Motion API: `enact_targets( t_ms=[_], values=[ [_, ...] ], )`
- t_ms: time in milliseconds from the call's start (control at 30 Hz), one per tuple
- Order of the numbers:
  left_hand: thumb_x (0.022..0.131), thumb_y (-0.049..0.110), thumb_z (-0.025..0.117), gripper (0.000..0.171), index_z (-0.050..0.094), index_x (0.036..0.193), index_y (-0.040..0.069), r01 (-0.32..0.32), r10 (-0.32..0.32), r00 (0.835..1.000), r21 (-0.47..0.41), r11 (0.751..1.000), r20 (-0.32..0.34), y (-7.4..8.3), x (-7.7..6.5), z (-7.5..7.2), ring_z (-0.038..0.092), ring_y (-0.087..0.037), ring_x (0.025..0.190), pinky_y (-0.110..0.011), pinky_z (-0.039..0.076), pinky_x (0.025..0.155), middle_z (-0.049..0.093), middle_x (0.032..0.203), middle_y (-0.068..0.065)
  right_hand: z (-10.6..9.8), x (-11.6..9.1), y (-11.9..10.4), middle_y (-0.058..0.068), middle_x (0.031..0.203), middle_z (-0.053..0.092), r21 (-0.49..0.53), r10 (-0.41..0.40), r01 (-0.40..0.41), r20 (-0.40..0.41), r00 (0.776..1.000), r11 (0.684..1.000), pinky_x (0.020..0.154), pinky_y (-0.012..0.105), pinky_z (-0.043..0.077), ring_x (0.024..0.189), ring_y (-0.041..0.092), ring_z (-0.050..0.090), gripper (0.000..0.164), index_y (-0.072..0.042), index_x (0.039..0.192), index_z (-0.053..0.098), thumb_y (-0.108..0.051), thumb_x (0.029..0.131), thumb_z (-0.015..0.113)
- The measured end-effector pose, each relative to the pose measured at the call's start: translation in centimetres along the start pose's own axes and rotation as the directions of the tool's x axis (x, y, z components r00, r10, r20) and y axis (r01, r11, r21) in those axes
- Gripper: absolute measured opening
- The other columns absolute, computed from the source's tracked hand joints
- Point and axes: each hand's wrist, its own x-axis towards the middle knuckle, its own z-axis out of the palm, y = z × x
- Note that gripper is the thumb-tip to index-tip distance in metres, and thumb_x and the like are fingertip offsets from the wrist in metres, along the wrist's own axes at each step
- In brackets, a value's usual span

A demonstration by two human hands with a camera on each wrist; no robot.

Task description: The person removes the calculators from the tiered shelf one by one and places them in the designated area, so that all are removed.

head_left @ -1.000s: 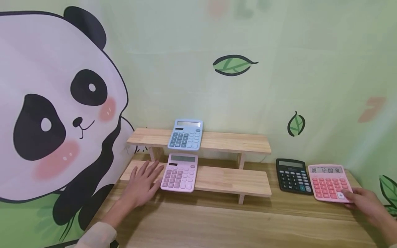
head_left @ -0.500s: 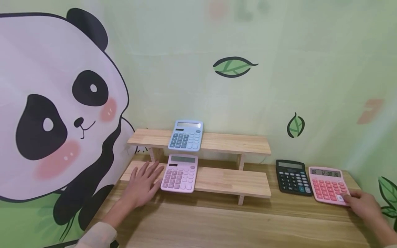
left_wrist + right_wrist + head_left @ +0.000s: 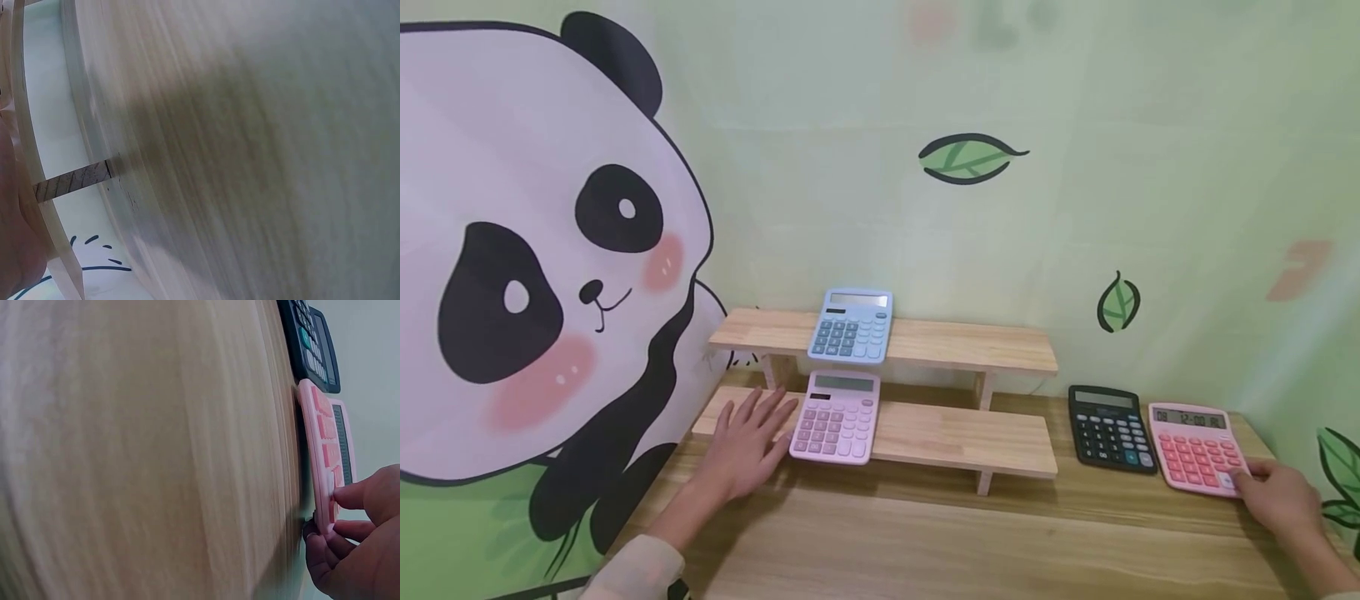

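My left hand (image 3: 747,446) lies with its fingers spread on the left end of the lower wooden shelf (image 3: 962,432). Its thumb is right at the lower left edge of a lilac calculator (image 3: 833,417), which leans on that shelf. At the far right, my right hand (image 3: 1283,500) pinches the near right corner of a pink calculator (image 3: 1197,450). In the right wrist view the thumb (image 3: 353,495) presses on its keys and the other fingers curl under the corner. A black calculator (image 3: 1111,428) stands directly left of the pink one.
A light blue calculator (image 3: 852,327) leans on the upper shelf (image 3: 973,343), behind the lilac one. Both shelves stand on a wooden table (image 3: 970,550) against a printed cloth backdrop (image 3: 820,183) with a panda and leaves. A shelf support (image 3: 74,181) shows in the left wrist view.
The pink calculator and my right hand have shifted slightly down in the head view, toward me. My left hand and the other calculators hold their places.
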Motion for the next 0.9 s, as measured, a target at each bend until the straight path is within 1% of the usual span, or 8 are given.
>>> enact_targets(
  t_ms=[200,367,500,633,667,767,900],
  values=[
    [0.110,0.054,0.039,0.062,0.043,0.164,0.023,-0.002,0.002,1.000,0.006,1.000,-0.005,0.1,0.1,-0.3,0.023,-0.043,0.159,-0.074,0.014,0.122,0.031,0.173,-0.007,-0.1,-0.2,0.2,0.045,0.118,0.057,-0.032,-0.029,0.028,-0.009,1.000,0.999,0.093,0.067,0.043,0.111,0.061,0.054,0.044,0.025,0.123,0.052,-0.014,0.103,0.056],
    [0.110,0.053,0.039,0.062,0.041,0.165,0.023,0.001,-0.001,1.000,-0.001,1.000,0.008,0.1,0.0,-0.2,0.022,-0.043,0.159,-0.074,0.013,0.122,0.030,0.174,-0.008,-0.1,-0.2,0.0,0.045,0.117,0.058,-0.044,-0.038,0.037,-0.007,0.999,0.998,0.092,0.066,0.043,0.110,0.061,0.055,0.045,0.026,0.122,0.053,-0.015,0.103,0.055],
    [0.111,0.054,0.038,0.062,0.040,0.166,0.024,0.001,-0.001,1.000,-0.003,1.000,0.010,0.0,0.1,-0.1,0.021,-0.043,0.159,-0.074,0.012,0.122,0.029,0.174,-0.007,-0.5,-0.2,-0.7,0.043,0.113,0.058,-0.020,-0.036,0.036,-0.033,0.999,0.999,0.086,0.063,0.047,0.105,0.057,0.057,0.050,0.026,0.124,0.051,-0.020,0.104,0.052],
    [0.110,0.054,0.039,0.062,0.041,0.165,0.024,-0.002,0.002,1.000,0.000,1.000,-0.003,0.0,0.1,-0.1,0.021,-0.043,0.159,-0.074,0.013,0.122,0.030,0.174,-0.007,-1.5,-0.4,-2.2,0.041,0.112,0.058,0.010,-0.103,0.104,-0.075,0.992,0.995,0.080,0.060,0.049,0.101,0.053,0.058,0.053,0.024,0.127,0.051,-0.024,0.107,0.052],
    [0.110,0.054,0.039,0.063,0.041,0.165,0.024,-0.002,0.002,1.000,0.002,1.000,-0.005,0.0,0.1,-0.1,0.022,-0.043,0.159,-0.074,0.013,0.122,0.030,0.174,-0.007,-1.8,-0.6,-2.7,0.041,0.113,0.058,0.014,-0.137,0.138,-0.080,0.987,0.990,0.080,0.061,0.049,0.102,0.053,0.058,0.053,0.024,0.128,0.050,-0.025,0.108,0.052],
    [0.110,0.055,0.038,0.063,0.041,0.165,0.024,-0.001,0.001,1.000,0.001,1.000,0.001,0.0,0.1,-0.1,0.021,-0.043,0.159,-0.074,0.013,0.122,0.030,0.174,-0.007,-2.3,-1.3,-4.3,0.041,0.116,0.060,0.015,-0.265,0.267,-0.093,0.960,0.964,0.081,0.064,0.049,0.103,0.055,0.058,0.051,0.021,0.129,0.053,-0.027,0.110,0.052],
    [0.111,0.054,0.039,0.062,0.042,0.165,0.024,-0.002,0.002,1.000,0.000,1.000,-0.002,0.0,0.0,0.0,0.022,-0.044,0.159,-0.075,0.013,0.121,0.030,0.173,-0.008,-2.3,-2.5,-7.0,0.040,0.119,0.062,0.024,-0.409,0.412,-0.067,0.910,0.911,0.084,0.067,0.050,0.107,0.055,0.059,0.049,0.017,0.130,0.057,-0.028,0.110,0.055]
  ],
)
